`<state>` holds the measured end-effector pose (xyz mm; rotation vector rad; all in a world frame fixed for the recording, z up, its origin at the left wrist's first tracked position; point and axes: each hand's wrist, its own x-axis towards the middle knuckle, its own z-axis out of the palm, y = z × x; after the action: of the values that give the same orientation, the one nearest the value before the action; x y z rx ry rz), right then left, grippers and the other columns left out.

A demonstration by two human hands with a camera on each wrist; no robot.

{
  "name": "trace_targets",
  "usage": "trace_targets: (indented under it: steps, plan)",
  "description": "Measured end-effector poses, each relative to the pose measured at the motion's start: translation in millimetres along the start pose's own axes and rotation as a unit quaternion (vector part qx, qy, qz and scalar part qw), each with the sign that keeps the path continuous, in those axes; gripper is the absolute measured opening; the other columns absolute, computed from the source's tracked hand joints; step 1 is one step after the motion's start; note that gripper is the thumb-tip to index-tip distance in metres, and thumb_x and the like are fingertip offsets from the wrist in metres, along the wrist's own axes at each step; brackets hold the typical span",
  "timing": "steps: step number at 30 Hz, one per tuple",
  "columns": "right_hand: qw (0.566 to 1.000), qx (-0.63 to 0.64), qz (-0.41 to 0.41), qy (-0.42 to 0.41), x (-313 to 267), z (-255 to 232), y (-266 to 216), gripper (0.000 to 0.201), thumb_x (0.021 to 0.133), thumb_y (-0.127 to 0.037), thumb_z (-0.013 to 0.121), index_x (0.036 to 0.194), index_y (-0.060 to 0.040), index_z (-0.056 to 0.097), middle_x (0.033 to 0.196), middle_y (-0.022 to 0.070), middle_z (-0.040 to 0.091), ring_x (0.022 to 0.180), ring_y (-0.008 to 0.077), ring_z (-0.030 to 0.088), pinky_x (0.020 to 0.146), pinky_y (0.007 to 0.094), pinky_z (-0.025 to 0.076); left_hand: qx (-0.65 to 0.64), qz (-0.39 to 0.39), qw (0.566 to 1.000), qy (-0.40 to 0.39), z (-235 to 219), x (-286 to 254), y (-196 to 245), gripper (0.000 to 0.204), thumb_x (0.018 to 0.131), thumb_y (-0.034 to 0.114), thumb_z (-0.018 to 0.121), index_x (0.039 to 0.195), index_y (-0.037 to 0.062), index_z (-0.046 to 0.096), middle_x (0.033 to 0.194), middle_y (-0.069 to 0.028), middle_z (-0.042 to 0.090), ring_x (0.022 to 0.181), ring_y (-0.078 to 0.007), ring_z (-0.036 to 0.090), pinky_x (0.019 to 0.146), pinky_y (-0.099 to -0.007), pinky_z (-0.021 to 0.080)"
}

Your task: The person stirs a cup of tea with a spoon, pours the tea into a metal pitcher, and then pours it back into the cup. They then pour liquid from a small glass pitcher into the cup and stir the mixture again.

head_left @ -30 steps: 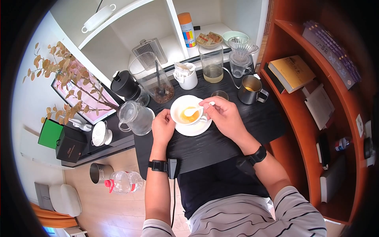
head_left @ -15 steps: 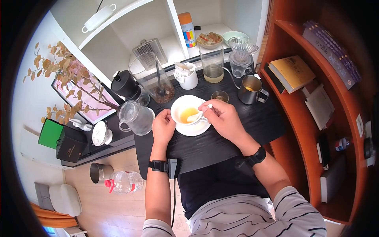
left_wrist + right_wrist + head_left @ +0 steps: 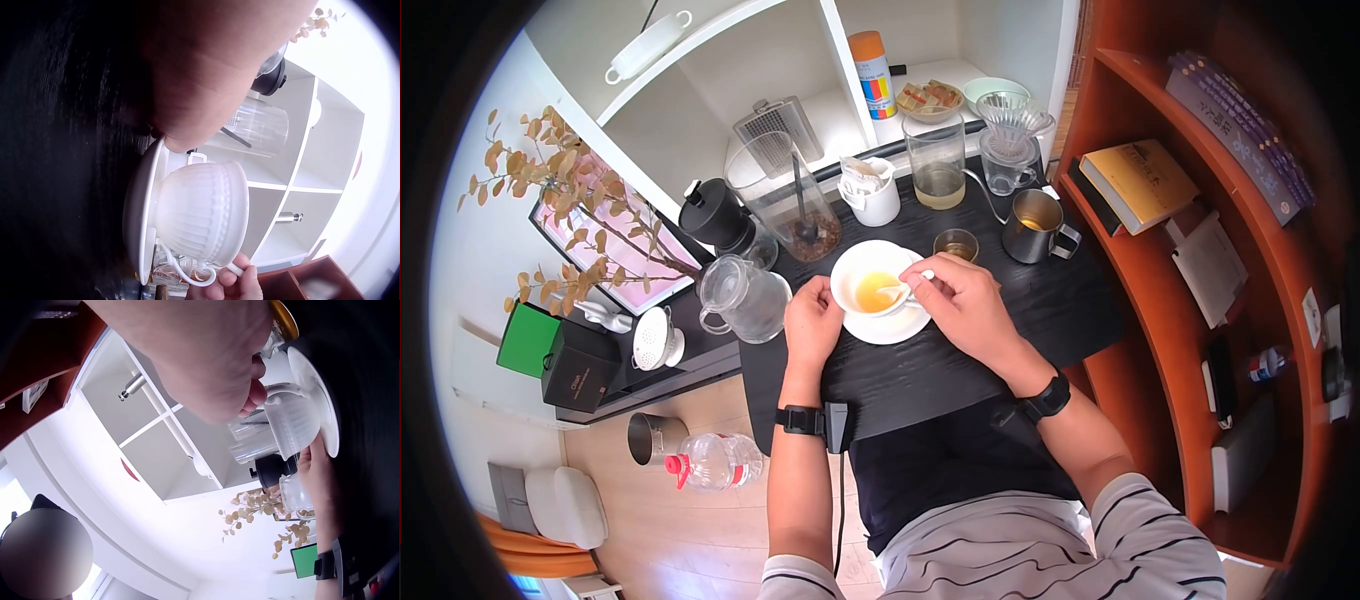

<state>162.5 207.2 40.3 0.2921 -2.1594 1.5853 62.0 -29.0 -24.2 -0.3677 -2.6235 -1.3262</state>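
Observation:
A white ribbed cup [image 3: 203, 206] with orange-yellow liquid stands on a white saucer [image 3: 900, 332] on the black table. The right hand [image 3: 967, 310] pinches the handle of a white spoon [image 3: 892, 292], whose bowl dips into the liquid. In the left wrist view, fingertips of the right hand [image 3: 234, 284] hold the spoon handle just above the cup's handle. The left hand [image 3: 813, 322] rests at the left side of the saucer and cup; in the right wrist view, the left hand [image 3: 317, 478] touches near the saucer's edge, its exact grip partly hidden.
Behind the cup stand a white canister [image 3: 873, 200], a tall glass with brown beans [image 3: 812, 240] and a small glass [image 3: 956, 243]. A glass pitcher [image 3: 745, 300] is left, a steel kettle [image 3: 1032, 232] right. A wooden bookshelf [image 3: 1140, 330] borders the right side.
The right hand and spoon have shifted slightly within the cup, the spoon's bowl moving from the middle of the liquid toward its right side. The left hand looks nearly still.

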Motion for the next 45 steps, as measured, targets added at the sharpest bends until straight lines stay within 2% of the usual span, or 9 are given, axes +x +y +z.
trace_targets:
  steps: [8, 10, 13, 17, 25, 32, 35, 37, 45]
  plan:
    - [0.997, 0.066, 0.021, -0.022, -0.1, -2.6, -3.5, 0.016, 0.105, -0.011, 0.069, 0.114, -0.0011, 0.077, 0.085, 0.0018, 0.065, 0.069, 0.0065, 0.056, 0.065, 0.0245, 0.046, -0.003, 0.004, 1.0, 0.004, 0.4, 0.3, 0.1, 0.013, 0.092, 0.014, 0.071, 0.097, 0.0031, 0.074, 0.07, -0.0053, 0.066, 0.061, -0.0148, 0.061, 0.063, -0.0322, 0.05]
    - [1.0, 0.022, -0.005, -0.006, 1.4, -4.3, -7.7, 0.015, 0.103, -0.009, 0.068, 0.112, 0.001, 0.076, 0.094, 0.0077, 0.071, 0.073, 0.0131, 0.064, 0.065, 0.0284, 0.05, 0.001, -0.002, 1.0, -0.001, -0.3, 0.1, 1.2, 0.013, 0.092, 0.014, 0.071, 0.097, 0.0029, 0.074, 0.07, -0.0047, 0.066, 0.061, -0.0138, 0.06, 0.063, -0.0317, 0.049]
    - [0.999, -0.02, -0.036, 0.002, 1.5, -2.7, -3.6, 0.015, 0.103, -0.008, 0.068, 0.113, 0.0003, 0.076, 0.094, 0.0094, 0.071, 0.073, 0.0155, 0.064, 0.065, 0.0301, 0.05, 0.001, -0.002, 1.0, -0.002, -0.9, 0.1, 2.2, 0.013, 0.092, 0.014, 0.071, 0.097, 0.0026, 0.074, 0.07, -0.0043, 0.066, 0.061, -0.013, 0.06, 0.062, -0.0315, 0.049]
    - [0.998, -0.033, -0.046, 0.009, -1.2, 1.1, -0.6, 0.015, 0.102, -0.008, 0.071, 0.115, -0.0035, 0.078, 0.089, 0.0047, 0.07, 0.068, 0.0105, 0.058, 0.065, 0.0265, 0.047, 0.002, -0.004, 1.0, -0.002, -1.0, -0.1, 2.9, 0.013, 0.092, 0.014, 0.071, 0.097, 0.0024, 0.074, 0.07, -0.0044, 0.066, 0.061, -0.0126, 0.06, 0.062, -0.0312, 0.049]
    - [0.997, 0.072, 0.014, -0.022, -2.1, -1.6, -6.9, 0.015, 0.104, -0.009, 0.07, 0.113, -0.002, 0.079, 0.087, 0.0026, 0.068, 0.069, 0.0062, 0.055, 0.063, 0.0238, 0.044, -0.008, 0.003, 1.0, 0.0, 0.4, 0.3, -0.6, 0.012, 0.092, 0.013, 0.071, 0.097, 0.0027, 0.074, 0.07, -0.0041, 0.066, 0.061, -0.0129, 0.06, 0.062, -0.0311, 0.049]
    - [1.0, -0.001, -0.01, -0.013, -0.7, -4.1, -3.7, 0.017, 0.103, -0.01, 0.07, 0.114, 0.0, 0.078, 0.094, 0.0081, 0.07, 0.072, 0.0115, 0.062, 0.066, 0.0266, 0.05, 0.008, -0.003, 1.0, -0.002, -2.0, -0.5, 6.0, 0.013, 0.092, 0.014, 0.071, 0.096, 0.0026, 0.074, 0.07, -0.0042, 0.066, 0.061, -0.0131, 0.06, 0.062, -0.0313, 0.049]
    - [1.0, -0.003, -0.009, -0.013, -3.9, -2.1, -3.7, 0.016, 0.102, -0.008, 0.072, 0.115, -0.0025, 0.08, 0.086, 0.0019, 0.066, 0.071, 0.0074, 0.055, 0.065, 0.0255, 0.044, 0.005, -0.005, 1.0, -0.002, -1.4, -0.7, 4.2, 0.013, 0.092, 0.015, 0.072, 0.096, 0.0025, 0.074, 0.071, -0.0043, 0.067, 0.061, -0.0131, 0.061, 0.062, -0.0314, 0.049]
    - [0.999, 0.008, -0.017, -0.04, -4.9, -3.6, -6.1, 0.017, 0.103, -0.009, 0.07, 0.114, -0.0004, 0.078, 0.094, 0.0089, 0.071, 0.072, 0.0126, 0.063, 0.065, 0.028, 0.05, -0.001, 0.001, 1.0, 0.0, -1.0, -0.3, 2.7, 0.014, 0.092, 0.015, 0.072, 0.097, 0.0023, 0.074, 0.07, -0.0043, 0.066, 0.061, -0.0132, 0.061, 0.062, -0.0315, 0.049]
    - [0.995, 0.085, 0.009, -0.052, -17.0, -12.8, -5.1, 0.017, 0.103, -0.008, 0.07, 0.117, -0.0006, 0.077, 0.097, 0.0068, 0.071, 0.079, 0.0097, 0.067, 0.069, 0.0251, 0.052, 0.009, 0.0, 1.0, -0.001, -2.4, -1.1, 6.2, 0.012, 0.091, 0.013, 0.071, 0.096, 0.0025, 0.074, 0.072, -0.0053, 0.066, 0.061, -0.014, 0.061, 0.062, -0.0319, 0.049]
